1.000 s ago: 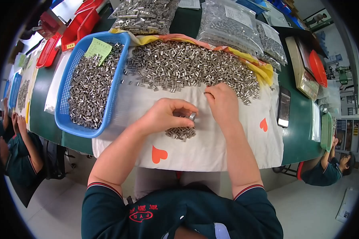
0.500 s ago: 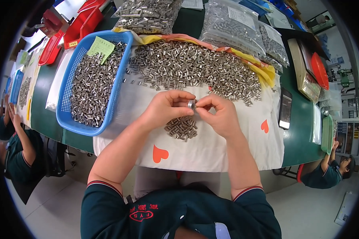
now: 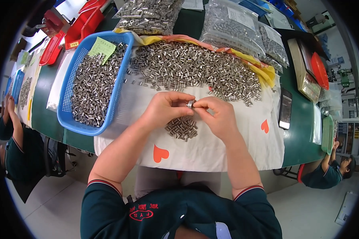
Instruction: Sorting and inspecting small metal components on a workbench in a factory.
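While the left hand [image 3: 164, 108] pinches a ring [image 3: 190, 104], the right hand [image 3: 220, 117] curls alongside.

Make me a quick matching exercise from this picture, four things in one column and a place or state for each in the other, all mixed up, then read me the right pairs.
Column one:
1. Left hand
2. Blue basket
3. Small pile of metal pieces
4. Black phone

Column two:
A. On the green table, right of the white cloth
B. Holding a shiny round metal part
C. On the cloth, nearer the person than the large heap
D. At the cloth's left side, with a green note in it

Pairs: 1-B, 2-D, 3-C, 4-A.
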Tool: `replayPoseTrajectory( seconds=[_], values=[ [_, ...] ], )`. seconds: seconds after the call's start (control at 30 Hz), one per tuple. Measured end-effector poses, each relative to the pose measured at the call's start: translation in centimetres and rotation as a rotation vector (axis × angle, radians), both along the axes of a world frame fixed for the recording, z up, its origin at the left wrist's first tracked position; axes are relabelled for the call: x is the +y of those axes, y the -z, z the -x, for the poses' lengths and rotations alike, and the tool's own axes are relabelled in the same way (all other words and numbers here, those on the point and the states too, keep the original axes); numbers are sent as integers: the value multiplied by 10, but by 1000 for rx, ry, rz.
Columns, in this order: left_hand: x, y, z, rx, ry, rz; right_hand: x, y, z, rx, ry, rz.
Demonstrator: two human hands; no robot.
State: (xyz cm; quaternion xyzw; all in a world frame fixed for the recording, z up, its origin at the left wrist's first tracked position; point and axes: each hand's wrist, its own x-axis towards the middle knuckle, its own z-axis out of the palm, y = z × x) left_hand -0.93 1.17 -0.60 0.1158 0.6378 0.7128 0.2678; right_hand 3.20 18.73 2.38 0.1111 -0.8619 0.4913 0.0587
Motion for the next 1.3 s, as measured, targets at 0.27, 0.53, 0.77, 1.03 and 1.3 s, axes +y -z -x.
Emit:
replayPoseTrajectory(
  seconds=[0.27, 0.53, 0.77, 1.03, 1.3],
  values=[
    [1, -3, -5, 112, 218, 123, 30, 7, 11, -278, 105, 65],
    [2, -3, -3, 45, 185, 52, 25, 28, 26, 225, 232, -561],
    [1, -4, 1, -114, 50, -93, 11, 11, 9, -133, 200, -90],
    [1, 3, 2, -86, 30, -138, 0, 3, 2, -50, 23, 86],
    [2, 2, 0, -9, -37, -27, -8, 7, -1, 146, 69, -70]
  ],
)
